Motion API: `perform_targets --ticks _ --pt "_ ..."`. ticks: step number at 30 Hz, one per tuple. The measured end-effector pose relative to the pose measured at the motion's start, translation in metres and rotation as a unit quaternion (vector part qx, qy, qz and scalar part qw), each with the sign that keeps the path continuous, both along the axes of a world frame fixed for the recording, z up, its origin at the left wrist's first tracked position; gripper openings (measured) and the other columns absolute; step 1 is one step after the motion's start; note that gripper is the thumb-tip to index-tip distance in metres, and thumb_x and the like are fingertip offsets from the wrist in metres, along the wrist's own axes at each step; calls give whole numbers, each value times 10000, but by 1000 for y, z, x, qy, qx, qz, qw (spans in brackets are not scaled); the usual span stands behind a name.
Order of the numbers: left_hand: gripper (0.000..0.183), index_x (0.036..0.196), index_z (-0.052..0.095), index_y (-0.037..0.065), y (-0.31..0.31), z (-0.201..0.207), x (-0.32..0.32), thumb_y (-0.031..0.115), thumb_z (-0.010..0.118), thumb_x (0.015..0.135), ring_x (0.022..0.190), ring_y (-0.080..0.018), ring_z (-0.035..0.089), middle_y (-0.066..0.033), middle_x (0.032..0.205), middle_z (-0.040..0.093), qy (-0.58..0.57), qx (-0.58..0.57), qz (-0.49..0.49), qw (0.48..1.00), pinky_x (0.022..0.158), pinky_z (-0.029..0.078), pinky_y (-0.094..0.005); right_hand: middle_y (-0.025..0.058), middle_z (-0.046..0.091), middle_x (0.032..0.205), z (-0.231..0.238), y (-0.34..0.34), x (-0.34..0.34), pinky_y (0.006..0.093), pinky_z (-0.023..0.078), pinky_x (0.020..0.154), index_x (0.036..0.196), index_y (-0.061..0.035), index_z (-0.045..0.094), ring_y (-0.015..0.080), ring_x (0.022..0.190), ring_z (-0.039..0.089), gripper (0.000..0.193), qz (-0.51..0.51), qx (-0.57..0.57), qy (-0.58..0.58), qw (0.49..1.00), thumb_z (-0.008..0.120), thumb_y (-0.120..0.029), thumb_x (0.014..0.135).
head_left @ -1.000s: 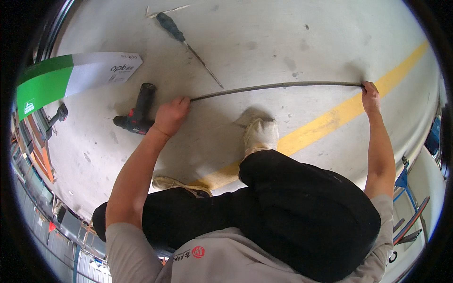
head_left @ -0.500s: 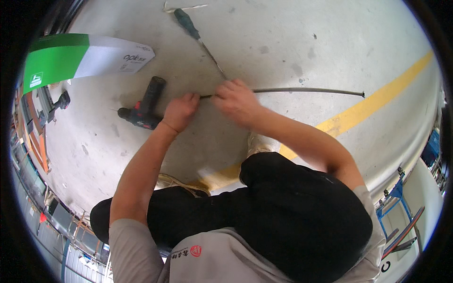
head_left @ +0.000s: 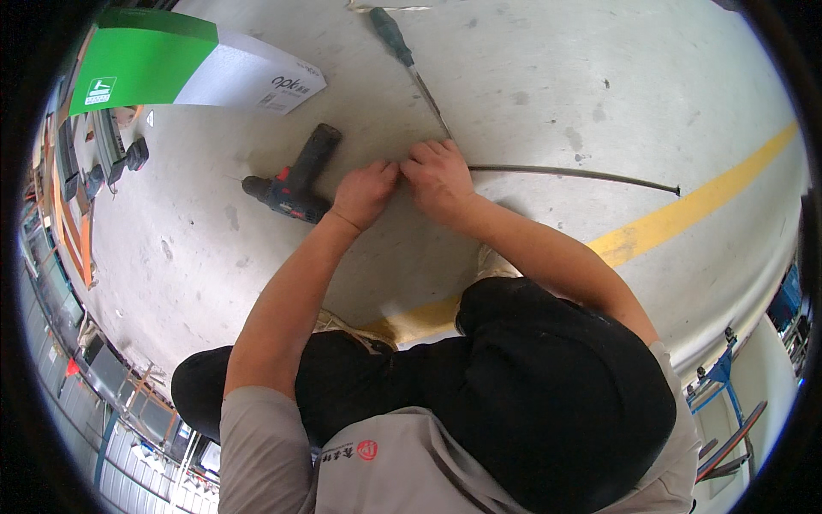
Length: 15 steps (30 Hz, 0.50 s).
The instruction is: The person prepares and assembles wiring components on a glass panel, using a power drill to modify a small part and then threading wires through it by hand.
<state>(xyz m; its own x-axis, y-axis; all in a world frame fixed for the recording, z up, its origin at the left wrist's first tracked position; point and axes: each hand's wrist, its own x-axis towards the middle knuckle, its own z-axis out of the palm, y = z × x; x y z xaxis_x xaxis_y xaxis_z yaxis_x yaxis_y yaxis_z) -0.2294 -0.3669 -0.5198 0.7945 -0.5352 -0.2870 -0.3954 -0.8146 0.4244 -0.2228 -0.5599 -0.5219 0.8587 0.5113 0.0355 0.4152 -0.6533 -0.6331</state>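
A long, thin dark strip (head_left: 574, 174) runs along the floor, its far end reaching to the right by the yellow line. My right hand (head_left: 438, 180) is closed around its near part. My left hand (head_left: 366, 194) is closed beside it, fingertips almost meeting those of the right; what lies between the fingers is hidden, but the strip leads into them. A long screwdriver with a dark green handle (head_left: 390, 36) lies beyond, its shaft ending against the right hand's fingers. Left of my left hand lies a black and red cordless drill (head_left: 295, 180).
A green and white carton (head_left: 184, 73) stands at the far left, with dark power tools (head_left: 111, 150) behind it. A yellow floor line (head_left: 685, 214) crosses at the right. My shoes and knees are close below my hands. A blue metal frame (head_left: 723, 377) stands at the lower right.
My hands have come together; the stretch of strip that showed between them is now covered. The whole view has shifted, so the floor things appear farther right.
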Motion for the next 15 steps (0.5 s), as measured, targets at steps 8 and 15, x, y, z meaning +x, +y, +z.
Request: perform_targets --ticks 8,15 --pt "208 984 656 16 48 31 20 72 660 784 858 -408 614 -207 905 627 22 -137 205 969 734 495 -459 73 580 868 0 3 -1 407 411 828 798 -101 649 270 904 578 115 -16 -6 -26 1000 647 -152 695" --pt "189 908 650 35 52 34 -7 158 676 767 838 -394 620 -183 855 619 35 -23 212 976 719 504 -471 74 578 846 -8 3 1 408 404 803 817 -103 658 269 882 576 106 -28 14 -35 999 625 -134 721"
